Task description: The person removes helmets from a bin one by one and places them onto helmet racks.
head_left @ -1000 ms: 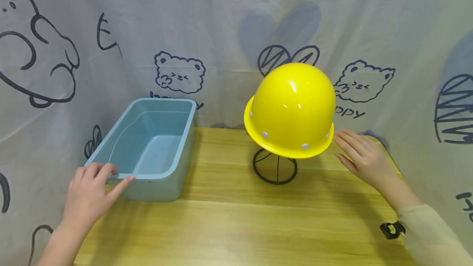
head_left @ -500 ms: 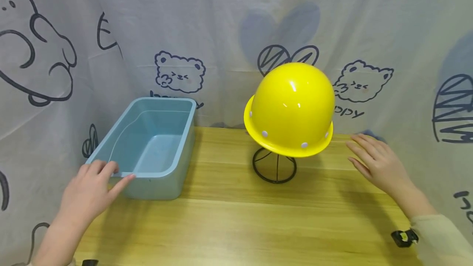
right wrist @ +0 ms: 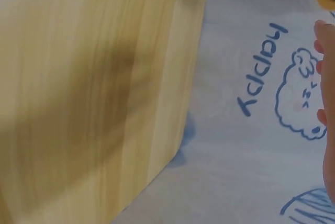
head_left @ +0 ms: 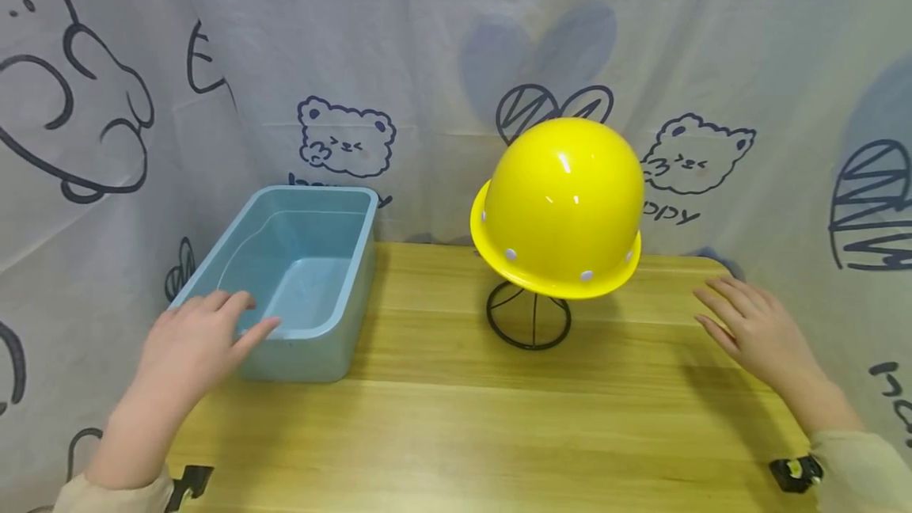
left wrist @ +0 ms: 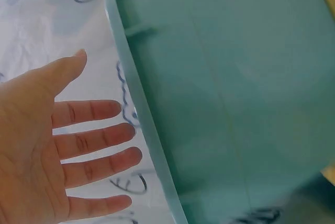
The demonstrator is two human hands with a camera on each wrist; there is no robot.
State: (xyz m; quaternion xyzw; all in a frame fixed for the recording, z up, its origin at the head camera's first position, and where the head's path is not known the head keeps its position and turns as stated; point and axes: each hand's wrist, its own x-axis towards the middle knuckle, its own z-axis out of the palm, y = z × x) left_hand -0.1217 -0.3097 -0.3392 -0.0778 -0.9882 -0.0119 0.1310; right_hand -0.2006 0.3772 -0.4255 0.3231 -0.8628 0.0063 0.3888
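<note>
A yellow hard hat [head_left: 566,212] sits slightly tilted on a black wire stand [head_left: 529,347] on the wooden table. To its right, apart from the brim, my right hand [head_left: 758,331] hovers with fingers extended and holds nothing. On the left stands a light blue plastic bin [head_left: 299,359] whose visible inside holds nothing. Over its near left corner is my left hand [head_left: 195,347], fingers spread and holding nothing. The left wrist view shows that hand [left wrist: 31,145] with fingertips near the rim of the bin [left wrist: 140,98].
A pale cloth [head_left: 427,46] printed with bears and hearts hangs behind and along both sides. The wooden table [head_left: 456,426] runs under everything, its back edge close to the cloth. Small black devices [head_left: 794,472] are worn at the wrists.
My right hand has moved away from the hard hat's brim to the right. My left hand has lifted off the bin's near rim. Hat and bin stay in place.
</note>
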